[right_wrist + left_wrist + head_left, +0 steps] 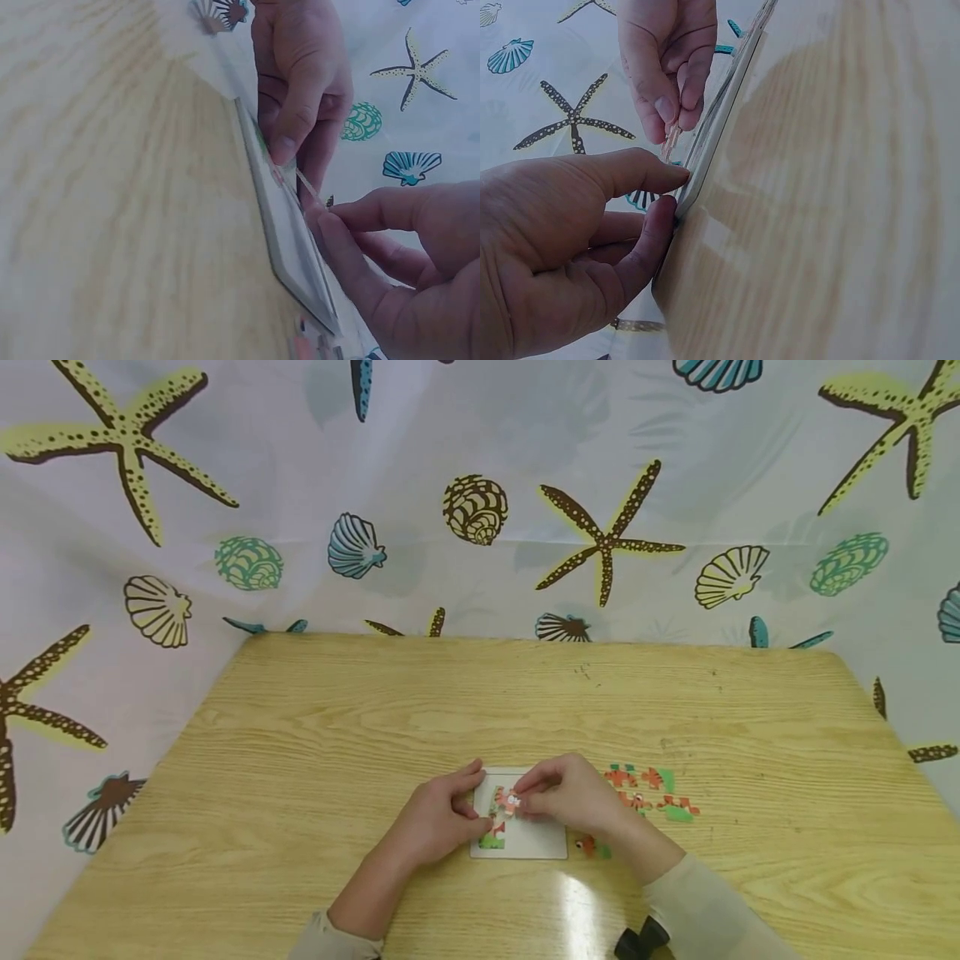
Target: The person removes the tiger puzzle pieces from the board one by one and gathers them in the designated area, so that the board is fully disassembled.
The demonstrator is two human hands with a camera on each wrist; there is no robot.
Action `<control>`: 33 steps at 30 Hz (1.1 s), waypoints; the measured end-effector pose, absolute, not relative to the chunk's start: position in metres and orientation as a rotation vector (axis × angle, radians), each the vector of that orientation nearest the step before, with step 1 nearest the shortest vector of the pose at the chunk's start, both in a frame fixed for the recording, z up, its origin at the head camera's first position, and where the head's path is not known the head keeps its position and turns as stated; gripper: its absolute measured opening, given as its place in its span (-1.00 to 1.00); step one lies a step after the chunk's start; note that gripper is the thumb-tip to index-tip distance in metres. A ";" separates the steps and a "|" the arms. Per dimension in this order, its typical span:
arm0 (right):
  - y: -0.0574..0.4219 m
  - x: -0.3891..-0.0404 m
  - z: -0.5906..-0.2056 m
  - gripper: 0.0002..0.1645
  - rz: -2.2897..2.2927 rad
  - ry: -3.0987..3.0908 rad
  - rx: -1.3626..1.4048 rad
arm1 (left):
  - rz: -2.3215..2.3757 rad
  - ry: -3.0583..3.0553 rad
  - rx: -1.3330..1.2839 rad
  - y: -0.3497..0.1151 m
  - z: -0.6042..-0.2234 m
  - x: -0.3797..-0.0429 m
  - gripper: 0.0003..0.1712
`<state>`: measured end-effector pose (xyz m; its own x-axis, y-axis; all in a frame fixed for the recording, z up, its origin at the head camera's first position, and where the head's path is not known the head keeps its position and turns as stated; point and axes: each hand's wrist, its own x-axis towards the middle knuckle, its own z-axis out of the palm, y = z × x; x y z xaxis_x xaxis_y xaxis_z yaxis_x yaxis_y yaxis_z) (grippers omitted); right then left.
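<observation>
A white puzzle board lies on the table with several joined pieces along its left side, showing green and orange print. My left hand holds the board's left edge, its thumb over the pieces and its forefinger near the far left corner. Between thumb and fingers, my right hand pinches an orange-and-white puzzle piece over the board. That piece stands tilted, edge-on, in the right wrist view. In the left wrist view, the left fingertips are right at the board's rim.
Several loose puzzle pieces lie right of the board, and one more piece sits by its near right corner. A black object is at the near edge beside the right sleeve. Shell-printed cloth surrounds the wooden table.
</observation>
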<state>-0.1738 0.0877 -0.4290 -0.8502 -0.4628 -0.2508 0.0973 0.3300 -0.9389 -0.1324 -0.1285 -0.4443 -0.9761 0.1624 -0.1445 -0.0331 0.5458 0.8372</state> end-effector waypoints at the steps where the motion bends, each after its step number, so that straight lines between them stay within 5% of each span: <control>1: 0.089 -0.174 -0.428 -0.88 -1.543 2.122 -0.321 | 1.405 2.575 0.109 -0.128 -0.444 -0.132 -0.20; 33: 0.117 -0.182 -0.415 -0.80 -1.410 2.152 -0.451 | 1.397 2.598 0.137 -0.128 -0.445 -0.133 -0.22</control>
